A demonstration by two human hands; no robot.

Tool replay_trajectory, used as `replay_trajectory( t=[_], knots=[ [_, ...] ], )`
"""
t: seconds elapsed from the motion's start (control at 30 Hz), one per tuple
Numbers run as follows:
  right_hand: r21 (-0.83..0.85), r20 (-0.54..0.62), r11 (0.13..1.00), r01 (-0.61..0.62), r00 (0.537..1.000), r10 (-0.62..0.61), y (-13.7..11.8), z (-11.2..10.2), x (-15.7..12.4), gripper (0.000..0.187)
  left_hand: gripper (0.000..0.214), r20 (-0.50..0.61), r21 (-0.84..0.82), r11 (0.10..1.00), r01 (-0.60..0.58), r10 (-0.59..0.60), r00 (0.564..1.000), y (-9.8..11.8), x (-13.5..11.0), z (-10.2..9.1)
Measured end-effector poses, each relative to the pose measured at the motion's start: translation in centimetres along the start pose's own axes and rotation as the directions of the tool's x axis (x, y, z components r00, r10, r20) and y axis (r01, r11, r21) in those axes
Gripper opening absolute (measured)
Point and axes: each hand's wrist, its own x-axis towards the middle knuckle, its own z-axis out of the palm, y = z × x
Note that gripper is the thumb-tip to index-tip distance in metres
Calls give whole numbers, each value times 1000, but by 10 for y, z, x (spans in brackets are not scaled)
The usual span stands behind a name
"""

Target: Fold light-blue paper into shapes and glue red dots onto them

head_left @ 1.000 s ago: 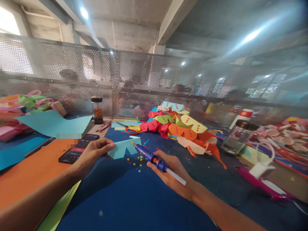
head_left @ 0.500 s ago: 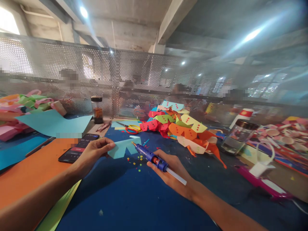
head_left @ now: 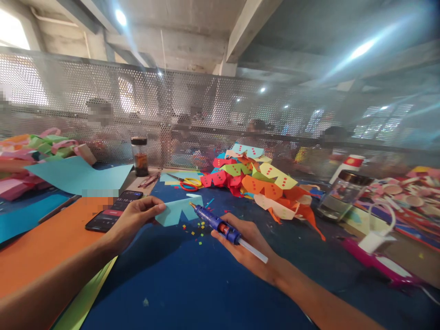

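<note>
My left hand (head_left: 146, 211) pinches the left end of a light blue folded paper cutout (head_left: 175, 211), which has a notch in its lower edge. In my right hand (head_left: 245, 236) is a blue glue gun (head_left: 215, 221), with a clear glue stick jutting from its back. Its brass tip is at the cutout's upper right part; whether it touches the paper I cannot tell. Small paper squares (head_left: 200, 231) in yellow, red and green lie on the blue table just below the cutout.
Scissors (head_left: 189, 183), a pile of colourful cut papers (head_left: 261, 178) and glass jars (head_left: 140, 160) stand farther back. A phone (head_left: 113, 211) and orange paper (head_left: 51, 250) lie left. At right are another jar (head_left: 343, 197) and a magenta power strip (head_left: 378, 263). A perforated metal screen (head_left: 195, 101) rises behind.
Almost nothing differs. The whole view has shifted very slightly, and both hands keep the same hold on the paper cutout and the glue gun.
</note>
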Motion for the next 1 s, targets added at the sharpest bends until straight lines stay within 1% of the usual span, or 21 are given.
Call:
replay_trajectory(
  t=[0.3, 0.47, 0.77, 1.0],
  knots=[
    [-71, -29, 997, 17, 999, -19, 2, 1, -1, 17, 34, -3, -24, 1000, 4, -4, 1000, -4, 2, -2],
    [-61, -27, 998, 11, 1000, -12, 0, 0, -1, 16, 31, 21, -13, 1000, -12, 12, 1000, -5, 2, -4],
    [-24, -21, 1000, 1, 1000, -2, 1, 0, 0, 14, 32, 3, 8, 999, -32, 32, 999, -3, 2, -3],
    [-13, -26, 1000, -8, 1000, 8, 0, 0, 0, 15, 29, 32, 4, 1000, -30, 30, 999, -7, 3, -7]
  ],
)
